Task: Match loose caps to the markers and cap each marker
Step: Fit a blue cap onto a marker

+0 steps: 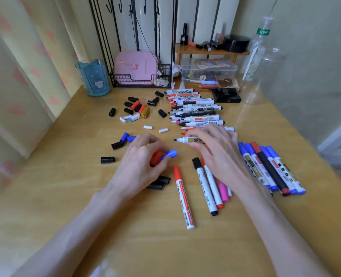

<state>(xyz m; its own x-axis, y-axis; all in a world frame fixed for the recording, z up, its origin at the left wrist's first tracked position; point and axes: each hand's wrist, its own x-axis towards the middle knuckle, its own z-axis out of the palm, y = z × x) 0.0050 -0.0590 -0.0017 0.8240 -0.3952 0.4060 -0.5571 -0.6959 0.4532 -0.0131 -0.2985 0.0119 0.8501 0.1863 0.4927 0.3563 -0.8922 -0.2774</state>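
The left hand [143,156] was positioned over the wooden table [65,196] with its fingers curled around two items: a red cap [156,157], mostly enclosed by the hand, and a blue cap [169,153], which projected from the fingertips toward the right. The right hand [215,152] pinched an uncapped marker [187,140] between thumb and fingers. This marker had a white body with a gold label, and its dark tip pointed left toward the blue cap, near it but not touching. Whether the marker rested on the table or was raised could not be determined. Behind the right hand, a row of uncapped markers [195,108] lay side by side with their tips pointing left. To the left of that row, a cluster of loose caps [137,108] in black, red, white and ochre was scattered on the surface, with two white caps [147,127] lying nearer the hands. Two further blue caps [127,137] and a black cap [117,145] lay just beyond the left hand, and another black cap [107,159] lay to its left. Several black caps [159,182] were partly covered by the left wrist. Between the forearms lay a red-capped marker [182,196] and a black-capped marker [204,186], with a pink marker [223,190] beside the right wrist. A group of capped markers [271,170], mostly blue with one red, lay to the right of the right hand. A blue cup [93,77], a wire basket [125,81] and a clear plastic bottle [259,56] stood along the rear of the table.
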